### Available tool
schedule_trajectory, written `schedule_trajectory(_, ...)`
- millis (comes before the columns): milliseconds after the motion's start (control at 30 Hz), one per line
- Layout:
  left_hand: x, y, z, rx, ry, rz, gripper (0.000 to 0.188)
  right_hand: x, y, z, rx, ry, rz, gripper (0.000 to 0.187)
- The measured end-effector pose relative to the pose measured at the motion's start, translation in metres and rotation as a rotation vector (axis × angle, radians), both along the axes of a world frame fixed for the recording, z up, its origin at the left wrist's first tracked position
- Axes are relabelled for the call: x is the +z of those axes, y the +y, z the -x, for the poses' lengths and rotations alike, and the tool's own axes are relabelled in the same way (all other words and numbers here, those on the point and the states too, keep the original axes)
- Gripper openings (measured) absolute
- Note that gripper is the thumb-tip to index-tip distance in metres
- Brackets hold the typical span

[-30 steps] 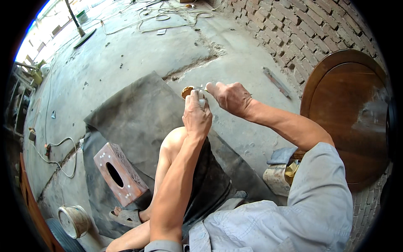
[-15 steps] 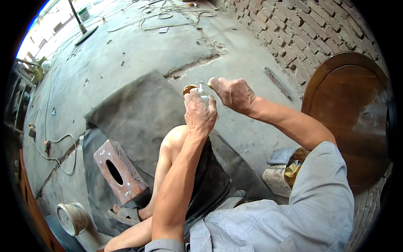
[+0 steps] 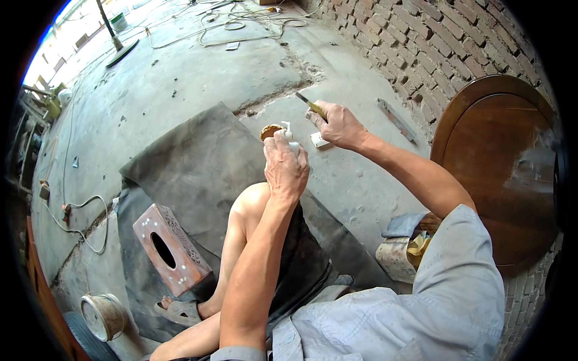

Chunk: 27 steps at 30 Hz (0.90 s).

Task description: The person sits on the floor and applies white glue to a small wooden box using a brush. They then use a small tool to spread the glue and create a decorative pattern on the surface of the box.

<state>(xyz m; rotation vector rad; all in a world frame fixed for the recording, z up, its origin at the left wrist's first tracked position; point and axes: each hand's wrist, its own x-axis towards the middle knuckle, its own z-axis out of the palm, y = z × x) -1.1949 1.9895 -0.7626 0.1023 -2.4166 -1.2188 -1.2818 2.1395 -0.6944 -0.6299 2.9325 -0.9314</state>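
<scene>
My left hand point(image 3: 285, 167), above my knee, is closed around a small white bottle point(image 3: 294, 146) with a thin nozzle on top. Beside its fingers a round brown-gold piece point(image 3: 271, 130) shows, crusted at the rim; its kind is unclear, and the fingers partly hide it. Farther right, my right hand point(image 3: 343, 127) grips a slim tool point(image 3: 309, 103) by its yellowish handle, its narrow dark end pointing up and left, apart from the bottle. Just below that hand a small white box point(image 3: 319, 139) lies on the floor.
A reddish tissue box point(image 3: 171, 249) with white dots rests on a dark sheet point(image 3: 186, 144) at left. A bucket point(image 3: 103, 316) stands lower left, an open tin point(image 3: 396, 259) at right. A round wooden tabletop point(image 3: 487, 162) leans near the brick wall point(image 3: 421, 42). Cables point(image 3: 241, 27) lie far off.
My right hand has moved slightly right, away from the bottle, and the slim tool now points up and left. The white box has come into sight. My left hand has barely moved.
</scene>
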Motion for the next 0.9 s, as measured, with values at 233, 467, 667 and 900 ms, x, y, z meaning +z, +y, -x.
schedule_trajectory(233,-0.007,-0.006,-0.001,-0.065,0.047,0.132,0.041,0.026,-0.018,-0.014,0.083,-0.432,0.261,0.040)
schedule_trajectory(467,-0.001,-0.003,-0.004,-0.139,-0.044,0.057,0.042,-0.004,0.010,0.025,-0.286,0.062,0.194,0.029)
schedule_trajectory(667,-0.008,-0.008,0.000,-0.208,0.028,-0.182,0.041,-0.044,0.051,0.039,-0.512,0.083,0.078,0.029)
schedule_trajectory(900,-0.021,-0.011,0.015,-0.247,0.144,-0.403,0.035,-0.095,0.080,0.005,-0.531,-0.579,1.067,0.038)
